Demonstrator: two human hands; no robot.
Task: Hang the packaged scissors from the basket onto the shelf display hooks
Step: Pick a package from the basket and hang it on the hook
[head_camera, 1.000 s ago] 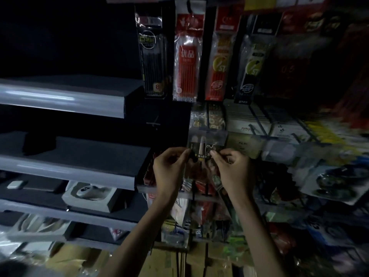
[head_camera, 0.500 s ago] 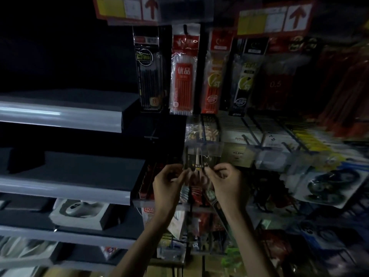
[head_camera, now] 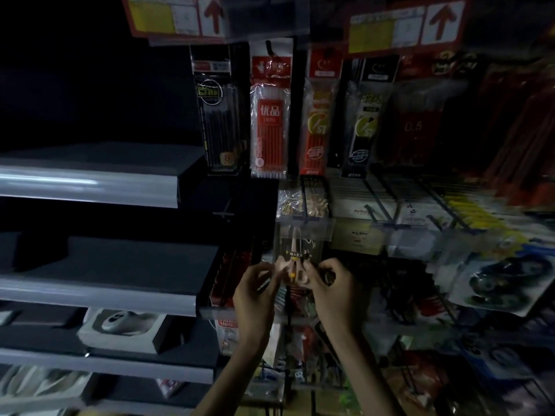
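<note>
While pinched low by left hand (head_camera: 255,292) and right hand (head_camera: 334,291): scissors pack (head_camera: 295,250) upright, long axis vertical, equally near both; hook (head_camera: 304,207) just above.

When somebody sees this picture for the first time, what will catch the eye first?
First, the middle: the left hand and the right hand pinch a scissors pack by its lower part. Next, the red refill pack hanging above them, and the red arrow sign at top right.
</note>
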